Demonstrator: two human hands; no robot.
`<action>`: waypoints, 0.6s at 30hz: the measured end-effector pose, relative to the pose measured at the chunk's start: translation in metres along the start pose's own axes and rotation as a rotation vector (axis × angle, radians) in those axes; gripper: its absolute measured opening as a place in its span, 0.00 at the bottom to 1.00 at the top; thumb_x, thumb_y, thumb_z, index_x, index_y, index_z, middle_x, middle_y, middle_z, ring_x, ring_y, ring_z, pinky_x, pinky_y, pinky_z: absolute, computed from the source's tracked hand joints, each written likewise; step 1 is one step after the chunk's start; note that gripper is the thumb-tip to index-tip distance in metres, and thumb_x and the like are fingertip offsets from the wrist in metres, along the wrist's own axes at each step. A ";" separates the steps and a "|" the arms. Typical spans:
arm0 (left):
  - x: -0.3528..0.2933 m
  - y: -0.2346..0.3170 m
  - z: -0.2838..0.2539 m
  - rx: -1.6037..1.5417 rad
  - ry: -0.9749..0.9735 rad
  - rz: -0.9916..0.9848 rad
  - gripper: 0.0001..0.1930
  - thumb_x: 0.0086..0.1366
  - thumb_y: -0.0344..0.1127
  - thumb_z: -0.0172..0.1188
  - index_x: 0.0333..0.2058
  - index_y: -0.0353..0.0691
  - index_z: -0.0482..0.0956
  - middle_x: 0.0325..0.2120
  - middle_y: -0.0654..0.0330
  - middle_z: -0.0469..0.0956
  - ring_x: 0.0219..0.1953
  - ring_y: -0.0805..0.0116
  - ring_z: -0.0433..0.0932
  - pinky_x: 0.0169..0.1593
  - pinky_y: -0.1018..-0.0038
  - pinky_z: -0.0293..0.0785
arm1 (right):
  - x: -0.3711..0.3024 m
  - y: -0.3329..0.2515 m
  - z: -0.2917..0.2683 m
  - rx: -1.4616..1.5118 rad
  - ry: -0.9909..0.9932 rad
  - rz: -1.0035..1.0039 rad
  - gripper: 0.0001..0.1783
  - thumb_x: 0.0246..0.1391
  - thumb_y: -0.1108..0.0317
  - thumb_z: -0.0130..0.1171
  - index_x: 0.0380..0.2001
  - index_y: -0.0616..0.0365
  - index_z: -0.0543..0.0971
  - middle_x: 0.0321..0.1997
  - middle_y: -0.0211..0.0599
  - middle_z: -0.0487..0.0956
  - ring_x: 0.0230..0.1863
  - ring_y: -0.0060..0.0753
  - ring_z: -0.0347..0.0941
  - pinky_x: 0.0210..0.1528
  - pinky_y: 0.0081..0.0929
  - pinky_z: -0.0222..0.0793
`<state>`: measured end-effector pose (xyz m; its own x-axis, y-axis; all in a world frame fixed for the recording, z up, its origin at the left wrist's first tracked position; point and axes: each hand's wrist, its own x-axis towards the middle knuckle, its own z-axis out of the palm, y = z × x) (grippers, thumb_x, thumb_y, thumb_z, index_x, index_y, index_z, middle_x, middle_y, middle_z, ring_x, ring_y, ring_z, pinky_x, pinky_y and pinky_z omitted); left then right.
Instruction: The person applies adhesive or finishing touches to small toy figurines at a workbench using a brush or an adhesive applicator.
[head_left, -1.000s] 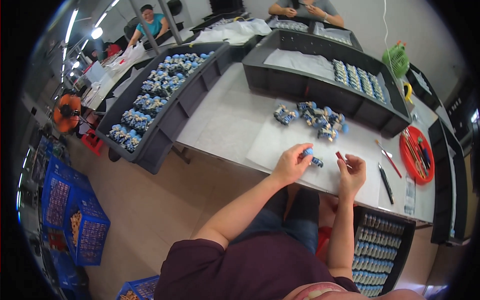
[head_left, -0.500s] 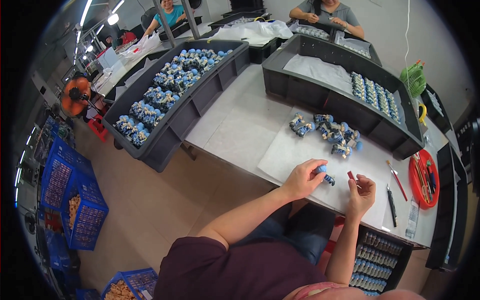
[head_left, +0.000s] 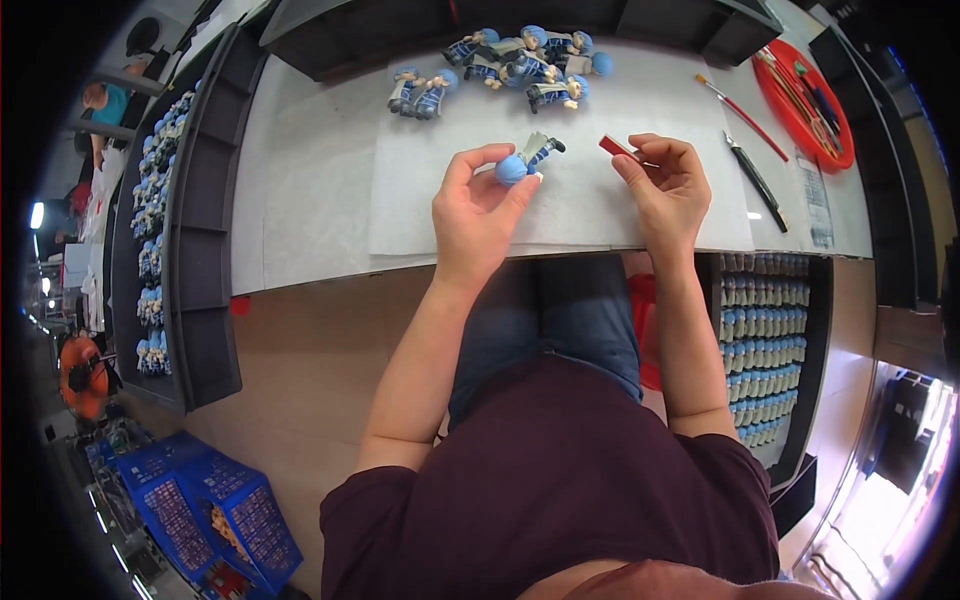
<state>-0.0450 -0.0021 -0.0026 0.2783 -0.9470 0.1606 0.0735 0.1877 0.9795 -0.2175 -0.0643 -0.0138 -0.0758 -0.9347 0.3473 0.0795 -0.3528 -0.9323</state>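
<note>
My left hand (head_left: pixel 472 212) pinches a small toy figurine (head_left: pixel 513 169) by its round blue head. A pale back and dark-booted legs point away to the upper right. Opposite it, my right hand (head_left: pixel 670 195) is closed on a small flat red stick (head_left: pixel 615 147), whose end points toward the figurine without touching it. Both hands are over a white sheet (head_left: pixel 410 200) on the table. Farther back on the sheet lie a heap of similar figurines (head_left: pixel 530 68) and a pair of figurines (head_left: pixel 422 95) a little to its left.
A paintbrush (head_left: pixel 750 122) and a black pen-like tool (head_left: pixel 757 183) lie at right, near a red dish (head_left: pixel 845 150) of brushes and tools. Dark trays stand at the back (head_left: pixel 340 40) and left (head_left: pixel 205 260). Rows of figurines (head_left: pixel 765 350) fill a tray below the table; blue crates (head_left: pixel 250 515) stand lower left.
The view has tilted down and turned, so the table sits higher in the picture. The figurine's legs now point up and right instead of down. Both hands keep their hold.
</note>
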 end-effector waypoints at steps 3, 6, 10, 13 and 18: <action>-0.002 -0.003 0.001 -0.047 -0.014 0.025 0.16 0.52 0.20 0.61 0.39 0.32 0.67 0.44 0.52 0.71 0.40 0.72 0.74 0.45 0.78 0.74 | -0.005 -0.002 -0.004 -0.028 -0.004 0.009 0.13 0.40 0.82 0.64 0.30 0.61 0.71 0.38 0.37 0.75 0.34 0.19 0.71 0.37 0.15 0.69; -0.007 -0.006 0.000 -0.065 -0.014 0.076 0.15 0.53 0.23 0.62 0.38 0.32 0.67 0.44 0.52 0.70 0.38 0.71 0.76 0.42 0.78 0.75 | -0.010 -0.003 -0.005 -0.027 -0.009 0.012 0.13 0.41 0.82 0.63 0.29 0.61 0.71 0.39 0.38 0.75 0.34 0.19 0.71 0.37 0.15 0.69; -0.009 -0.001 -0.003 -0.088 -0.029 0.050 0.16 0.52 0.21 0.62 0.37 0.34 0.67 0.45 0.52 0.69 0.39 0.72 0.75 0.43 0.78 0.75 | -0.013 -0.004 -0.005 -0.054 -0.024 0.014 0.13 0.41 0.82 0.63 0.29 0.62 0.71 0.39 0.38 0.75 0.34 0.19 0.71 0.37 0.15 0.69; -0.006 -0.002 -0.005 -0.087 -0.041 0.036 0.17 0.51 0.19 0.62 0.37 0.35 0.66 0.46 0.51 0.68 0.39 0.73 0.74 0.45 0.78 0.74 | -0.012 -0.003 -0.005 -0.050 -0.028 0.015 0.12 0.41 0.82 0.63 0.29 0.62 0.71 0.39 0.39 0.75 0.34 0.20 0.71 0.38 0.15 0.69; -0.001 -0.004 -0.007 -0.065 -0.023 0.103 0.16 0.51 0.23 0.64 0.35 0.34 0.65 0.46 0.51 0.68 0.37 0.73 0.75 0.42 0.78 0.74 | -0.006 -0.002 -0.001 -0.050 -0.020 0.023 0.12 0.42 0.82 0.63 0.29 0.62 0.71 0.39 0.40 0.75 0.34 0.19 0.71 0.37 0.14 0.68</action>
<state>-0.0384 -0.0003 -0.0075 0.2659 -0.9274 0.2632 0.1078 0.2999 0.9479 -0.2183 -0.0578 -0.0141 -0.0541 -0.9434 0.3271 0.0316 -0.3290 -0.9438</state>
